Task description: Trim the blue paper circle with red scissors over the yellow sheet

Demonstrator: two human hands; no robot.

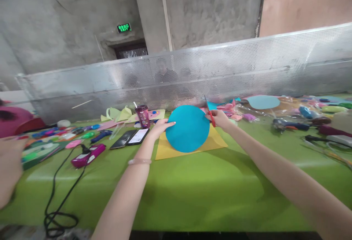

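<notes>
A round blue paper disc (187, 128) stands tilted up above a yellow sheet (214, 141) on the green table. My left hand (161, 127) pinches the disc's left edge, fingers pressed on its face. My right hand (221, 118) is at the disc's upper right edge, closed round the red handles of a pair of scissors (210, 115), whose blades point up and away.
Two phones (130, 137) and a dark red cup (143, 116) lie left of the disc. A magenta glue gun (88, 155) with a black cord (59, 192) sits at left. Craft clutter covers the right side (288, 122). A perforated metal screen (220, 71) backs the table. Another person's hand (9, 170) shows at far left.
</notes>
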